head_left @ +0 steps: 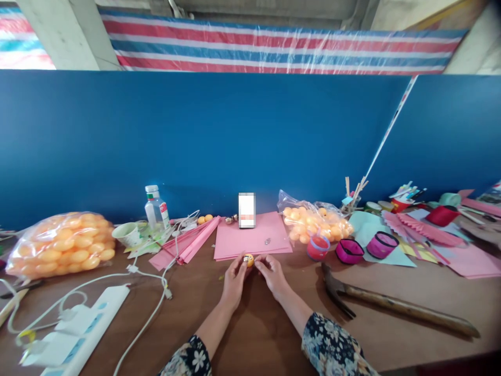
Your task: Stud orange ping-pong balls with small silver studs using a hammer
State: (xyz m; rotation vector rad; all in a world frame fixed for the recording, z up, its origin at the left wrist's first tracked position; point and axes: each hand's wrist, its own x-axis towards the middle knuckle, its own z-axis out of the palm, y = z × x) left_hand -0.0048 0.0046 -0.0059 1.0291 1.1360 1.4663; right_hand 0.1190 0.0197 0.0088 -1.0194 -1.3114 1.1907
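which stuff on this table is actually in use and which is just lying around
In use: orange ball, pinched between left hand and right hand; probably also the left bag of balls and right bag of balls.
Lying about: hammer, power strip, bottle, paper cup, pink paper.

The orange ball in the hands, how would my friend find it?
On the brown table under the blue wall, find the pink paper stack in the middle. At its near edge, the left hand and right hand pinch one orange ball. Other balls lie in bags or by the wall; only this one is held.
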